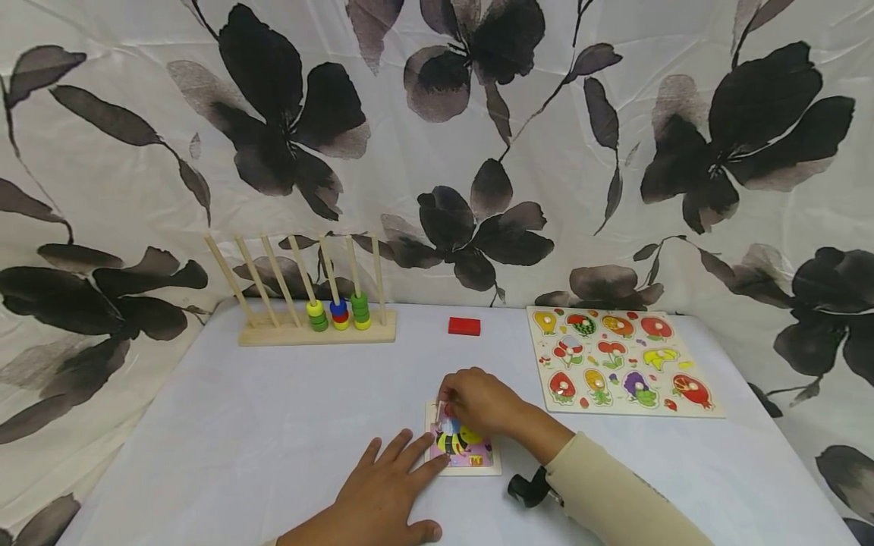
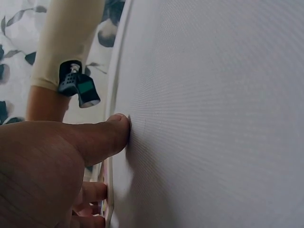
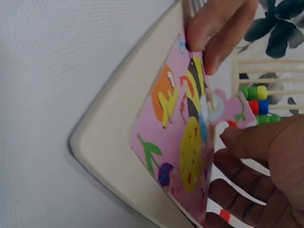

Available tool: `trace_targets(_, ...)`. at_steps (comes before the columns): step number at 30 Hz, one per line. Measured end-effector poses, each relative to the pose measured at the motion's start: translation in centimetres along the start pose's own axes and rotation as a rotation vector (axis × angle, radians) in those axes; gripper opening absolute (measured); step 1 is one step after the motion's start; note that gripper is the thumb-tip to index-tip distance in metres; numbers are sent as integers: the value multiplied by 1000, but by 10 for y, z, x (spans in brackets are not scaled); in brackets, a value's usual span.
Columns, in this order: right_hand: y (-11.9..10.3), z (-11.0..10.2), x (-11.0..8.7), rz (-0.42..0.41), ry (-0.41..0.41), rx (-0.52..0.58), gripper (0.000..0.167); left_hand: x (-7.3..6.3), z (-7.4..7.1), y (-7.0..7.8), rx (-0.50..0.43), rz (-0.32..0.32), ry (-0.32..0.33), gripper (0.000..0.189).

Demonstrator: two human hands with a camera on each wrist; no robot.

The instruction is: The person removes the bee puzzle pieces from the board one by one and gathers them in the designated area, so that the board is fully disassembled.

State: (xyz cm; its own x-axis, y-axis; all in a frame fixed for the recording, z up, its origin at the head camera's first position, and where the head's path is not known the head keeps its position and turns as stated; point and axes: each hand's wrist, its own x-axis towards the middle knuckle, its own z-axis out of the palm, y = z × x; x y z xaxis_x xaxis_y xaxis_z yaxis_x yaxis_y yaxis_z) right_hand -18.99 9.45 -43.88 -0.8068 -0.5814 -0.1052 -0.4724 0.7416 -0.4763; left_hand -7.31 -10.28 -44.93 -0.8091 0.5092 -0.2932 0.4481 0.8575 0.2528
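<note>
A small jigsaw puzzle with a bee picture (image 1: 459, 444) lies in a pale wooden frame (image 3: 102, 147) near the table's front. My left hand (image 1: 378, 489) rests with spread fingers, index and middle fingertips on the puzzle's left side. In the left wrist view its thumb (image 2: 107, 137) extends along the white cloth. Over the puzzle's far edge, my right hand (image 1: 483, 402) pinches a pink puzzle piece (image 3: 241, 111) with a green stem printed on it. That piece stands tilted up at the puzzle's edge in the right wrist view. Its lower part is hidden.
A wooden peg abacus (image 1: 317, 334) with coloured rings stands at the back left. Behind the puzzle lies a red block (image 1: 464, 326). A fruit puzzle board (image 1: 628, 364) lies at the right. A black wrist camera (image 1: 529, 489) hangs at the right sleeve.
</note>
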Motion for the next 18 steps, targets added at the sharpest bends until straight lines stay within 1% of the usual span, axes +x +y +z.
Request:
trace_targets(4, 2, -4, -1, -8, -20, 79, 4, 0, 0, -1, 5, 1, -2, 85)
trace_targets(8, 4, -12, -6, -9, -9, 155, 2, -1, 0, -1, 13, 14, 10, 85)
trace_targets(12, 9, -19, -11, 5, 20, 165, 4, -1, 0, -1, 14, 7, 6, 85)
trace_targets(16, 17, -27, -17, 21, 42, 161, 2, 1, -1, -1, 7, -6, -6, 81)
trace_targets(18, 22, -30, -21, 32, 50, 166, 4, 1, -1, -2, 5, -7, -9, 78)
